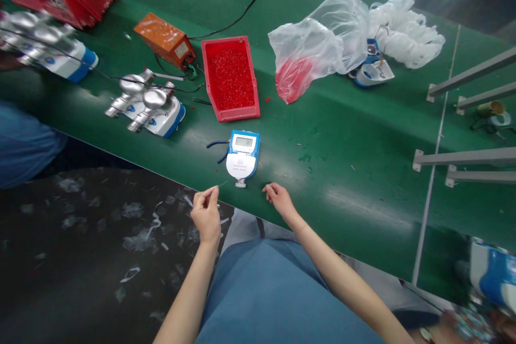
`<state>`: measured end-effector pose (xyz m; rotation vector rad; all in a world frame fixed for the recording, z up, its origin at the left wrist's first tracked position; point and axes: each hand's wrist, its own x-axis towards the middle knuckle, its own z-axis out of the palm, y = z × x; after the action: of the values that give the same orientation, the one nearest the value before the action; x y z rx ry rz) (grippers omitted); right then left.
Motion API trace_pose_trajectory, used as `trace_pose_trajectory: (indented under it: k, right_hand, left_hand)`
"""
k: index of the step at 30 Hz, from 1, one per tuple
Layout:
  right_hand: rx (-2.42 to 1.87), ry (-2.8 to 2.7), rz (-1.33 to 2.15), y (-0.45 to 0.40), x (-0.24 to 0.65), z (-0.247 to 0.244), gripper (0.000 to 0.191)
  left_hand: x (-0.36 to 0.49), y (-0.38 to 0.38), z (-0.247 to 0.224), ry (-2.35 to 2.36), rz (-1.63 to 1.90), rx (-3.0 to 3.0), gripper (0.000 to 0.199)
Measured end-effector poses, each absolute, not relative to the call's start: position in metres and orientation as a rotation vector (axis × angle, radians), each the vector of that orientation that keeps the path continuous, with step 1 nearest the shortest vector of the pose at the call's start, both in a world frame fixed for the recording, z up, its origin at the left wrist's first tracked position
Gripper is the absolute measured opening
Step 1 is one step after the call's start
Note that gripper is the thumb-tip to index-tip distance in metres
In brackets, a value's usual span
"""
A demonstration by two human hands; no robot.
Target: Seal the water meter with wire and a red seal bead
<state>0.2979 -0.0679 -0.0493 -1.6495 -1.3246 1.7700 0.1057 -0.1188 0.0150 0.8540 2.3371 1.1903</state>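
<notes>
While our left hand (206, 216) pinches thin wire (223, 184), meter (243, 158) lengthwise toward us, metal fitting (241, 183) nearest, right hand (281, 200) curled, grip we cannot tell.

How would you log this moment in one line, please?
left hand: pinching strand; right hand: near meter, not touching, grip unclear; meter: on table, display up; pliers: beside meter

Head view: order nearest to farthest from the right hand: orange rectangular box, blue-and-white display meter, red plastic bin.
1. Display meter: ahead-left of the right hand.
2. Red bin: beyond the meter.
3. Orange box: left of the bin.
</notes>
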Motion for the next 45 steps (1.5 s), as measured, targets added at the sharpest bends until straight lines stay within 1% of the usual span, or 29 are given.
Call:
trace_pose_trajectory:
  k: [14, 22, 26, 30, 34, 36, 39, 42, 44, 45]
  right_hand:
    - [-1.641, -1.399, 1.796, -0.073, 0.287, -0.054, 0.026]
    - [-1.642, -1.358, 1.818, -0.076, 0.279, -0.056, 0.022]
    - [-1.577, -1.224, 1.821, -0.067, 0.257, -0.056, 0.017]
    - [-1.560, -0.977, 1.747, -0.060, 0.232, -0.057, 0.025]
    - [-1.627, -0.853, 1.670, -0.059, 0.214, -0.060, 0.031]
    - [-1.683, -0.910, 1.615, -0.058, 0.211, -0.062, 0.028]
    - [-1.711, -1.135, 1.526, -0.055, 0.217, -0.062, 0.018]
    - [-1.670, -1.419, 1.436, -0.054, 0.241, -0.058, 0.007]
    - [-1.676, -1.483, 1.434, -0.058, 0.262, -0.054, 0.005]
    - [-1.683, -1.456, 1.486, -0.062, 0.271, -0.051, 0.005]
  left_hand:
    - [0.107, -0.123, 0.008, 2.343, 1.257, 0.856, 0.030]
    - [0.107, -0.130, 0.006, 2.397, 1.129, 1.028, 0.028]
    - [0.097, -0.141, -0.003, 2.424, 1.018, 1.231, 0.024]
    - [0.092, -0.139, -0.010, 2.400, 0.911, 1.479, 0.021]
    - [0.102, -0.118, -0.010, 2.332, 0.855, 1.531, 0.023]
    - [0.108, -0.106, -0.008, 2.281, 0.835, 1.517, 0.023]
    - [0.112, -0.094, -0.006, 2.219, 0.764, 1.459, 0.023]
    - [0.103, -0.096, -0.005, 2.206, 0.551, 1.404, 0.020]
    - [0.091, -0.104, -0.005, 2.157, 0.435, 1.424, 0.017]
    - [0.085, -0.109, -0.005, 2.114, 0.435, 1.422, 0.017]
